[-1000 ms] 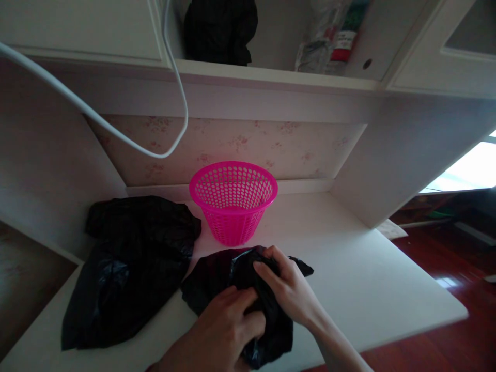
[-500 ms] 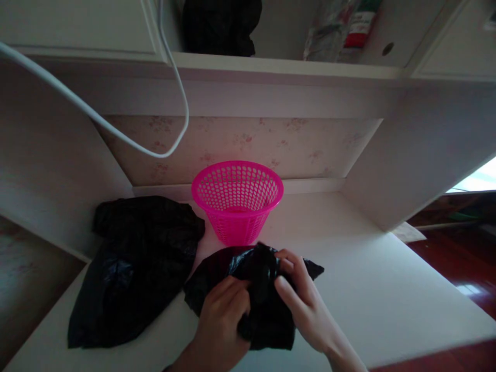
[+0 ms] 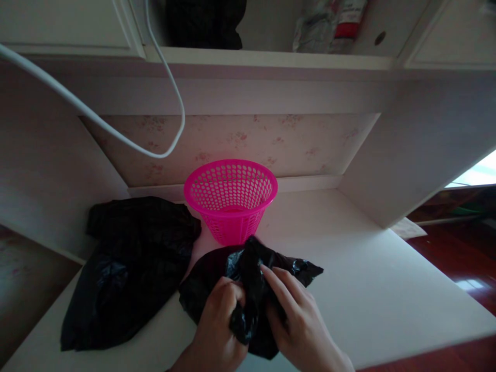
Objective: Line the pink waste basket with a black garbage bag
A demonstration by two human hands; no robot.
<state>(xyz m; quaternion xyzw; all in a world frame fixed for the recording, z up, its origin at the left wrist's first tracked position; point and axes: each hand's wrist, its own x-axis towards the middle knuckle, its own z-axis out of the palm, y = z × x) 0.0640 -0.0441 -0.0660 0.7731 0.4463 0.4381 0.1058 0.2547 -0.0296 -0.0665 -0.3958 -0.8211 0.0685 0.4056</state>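
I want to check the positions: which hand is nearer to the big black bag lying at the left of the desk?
Left. The left hand grips the small black bag, just right of the big black bag; the right hand lies farther right.

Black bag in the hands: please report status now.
Left hand and right hand both grip the crumpled black bag on the white desk. Pink basket just behind, apart. Second black bag lies left.

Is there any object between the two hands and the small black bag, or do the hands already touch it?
Nothing visible stands between them. The left hand and the right hand both grip the crumpled black plastic bag on the white desk, directly in front of the pink basket.
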